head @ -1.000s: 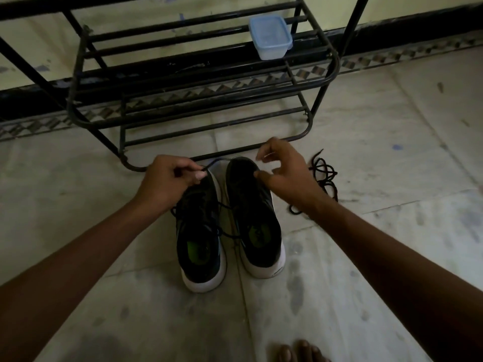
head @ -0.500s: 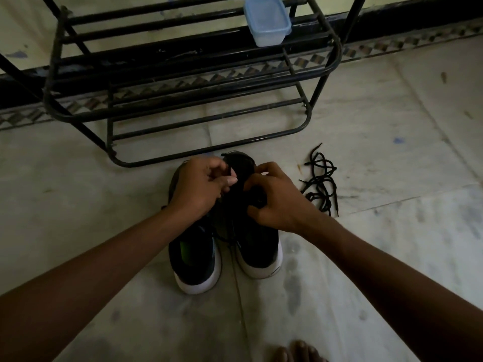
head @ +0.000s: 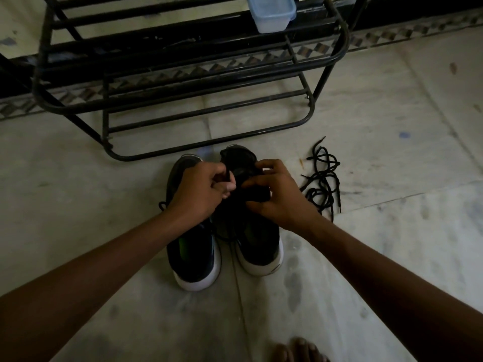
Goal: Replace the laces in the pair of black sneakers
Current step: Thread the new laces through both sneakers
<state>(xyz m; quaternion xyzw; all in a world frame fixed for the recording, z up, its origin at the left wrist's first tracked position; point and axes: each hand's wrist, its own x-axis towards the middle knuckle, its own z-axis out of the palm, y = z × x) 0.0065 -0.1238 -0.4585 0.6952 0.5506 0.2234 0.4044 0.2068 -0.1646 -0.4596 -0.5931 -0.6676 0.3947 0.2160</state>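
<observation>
Pair of black fabric sneakers with white soles: side by side on the pale stone floor (head: 392,113), toes just short of the bottom front rail of the black tubular metal shoe rack (head: 209,100), heels away from it. The left sneaker (head: 193,246) and right sneaker (head: 261,244) are close together.

Left hand (head: 198,190): fingers curled, thumb and forefinger pinching a thin black lace (head: 228,176).

Right hand (head: 277,197): fingers and thumb curled, gripping the front upper of the right sneaker. The exact hold is too dark to make out.

A tangle of loose black laces (head: 324,178) lies on the floor near the rack's right front leg. A translucent blue plastic box (head: 271,14) sits on the rack's upper shelf, at the right end.
</observation>
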